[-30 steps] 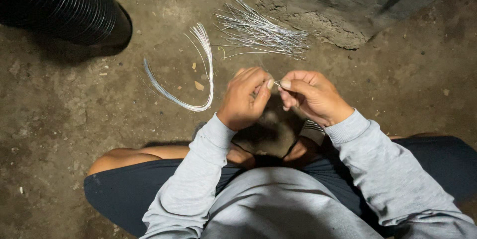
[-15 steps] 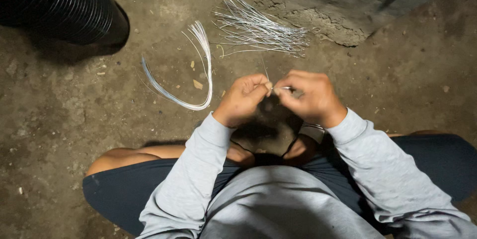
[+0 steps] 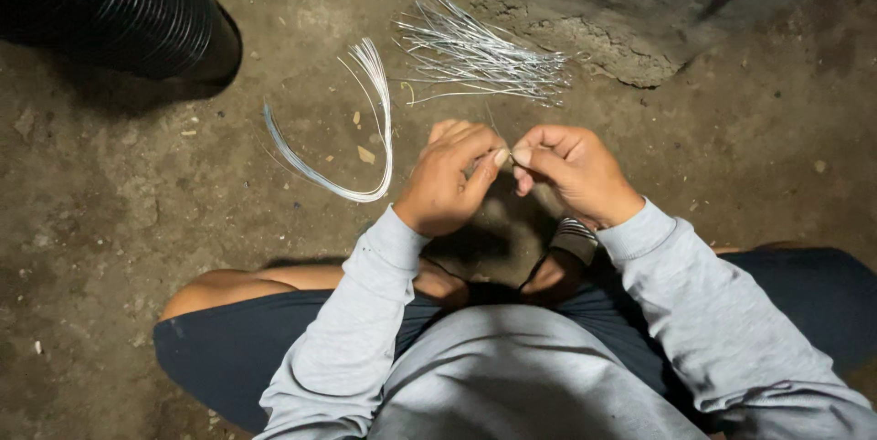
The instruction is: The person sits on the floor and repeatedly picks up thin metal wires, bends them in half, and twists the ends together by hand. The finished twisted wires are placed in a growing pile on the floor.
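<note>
The person sits on the dirt floor (image 3: 137, 221). The left hand (image 3: 445, 180) and the right hand (image 3: 571, 170) meet fingertip to fingertip — both pinch a thin wire (image 3: 505, 155) between them, too small to see well. To the left lies a bent bundle of wires (image 3: 352, 143). Farther away sits a pile of straight wires (image 3: 480, 56) — and a black ribbed pipe (image 3: 110, 10) at far left.

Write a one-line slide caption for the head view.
Seated on a dirt floor, a person pinches thin wire between left hand and right hand, beside a curved wire bundle and a straight pile.
</note>
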